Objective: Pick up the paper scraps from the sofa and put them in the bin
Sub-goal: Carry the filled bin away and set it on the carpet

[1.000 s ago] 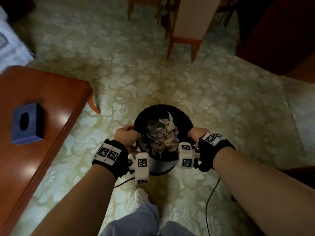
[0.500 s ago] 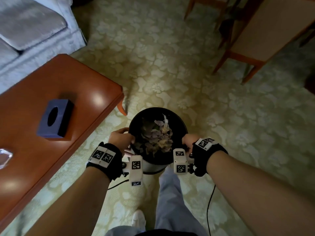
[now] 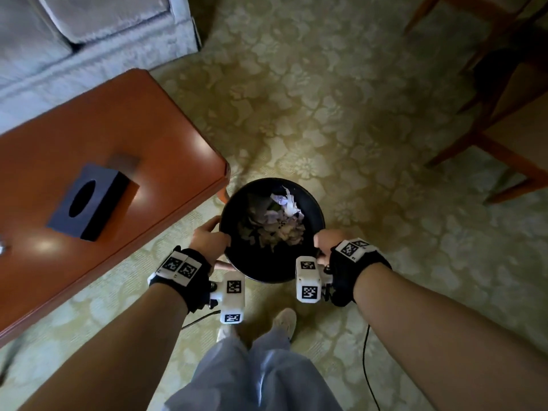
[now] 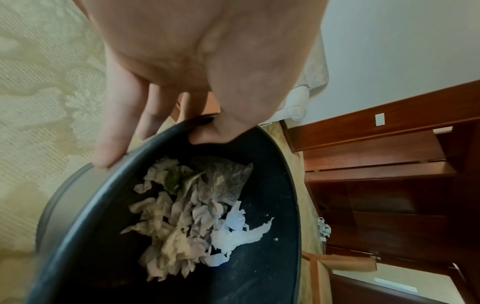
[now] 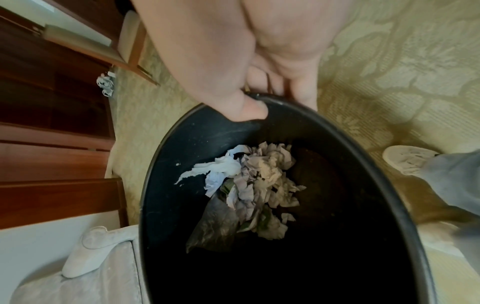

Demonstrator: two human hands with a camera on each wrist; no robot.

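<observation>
My left hand (image 3: 210, 239) and right hand (image 3: 326, 243) each have a closed grip pinching opposite rims of the black bin (image 3: 316, 206), paper scraps (image 3: 278, 226) heaped inside.

One bin (image 3: 318, 209); two hands (image 3: 212, 240)
</observation>
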